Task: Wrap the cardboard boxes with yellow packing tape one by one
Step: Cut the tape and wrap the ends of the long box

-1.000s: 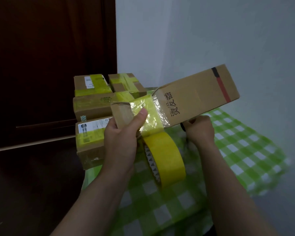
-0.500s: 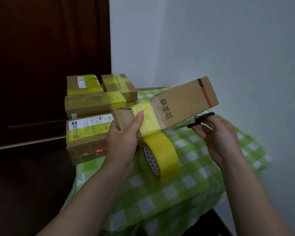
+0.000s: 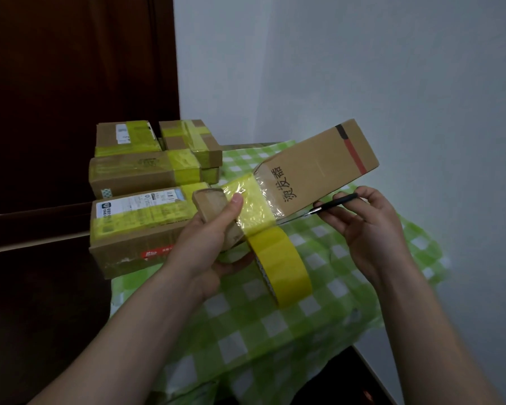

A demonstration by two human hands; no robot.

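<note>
The box [image 3: 319,171] is clasped aloft by the left grip [image 3: 208,244], tape thumb-pinned, apparently so the hanging roll [image 3: 281,270] can be cut free with scissors [image 3: 333,201] pinched in the right grip [image 3: 365,229].

You have one view, from the camera on your head; it faces forward and down, toward the corner where the dark wooden door [image 3: 70,83] at the left meets the pale wall [image 3: 362,68] at the right; your forearms enter from the bottom edge and reach up to mid-frame, so the lens sits close above them; your left hand [image 3: 208,247], gripping the long cardboard box [image 3: 319,168], and your right hand [image 3: 371,232], holding the black scissors [image 3: 338,201], lie near the centre; the wide angle also takes in the green checked tablecloth [image 3: 275,331] below them and the stack of taped boxes [image 3: 140,206] just beyond your left hand.
</note>
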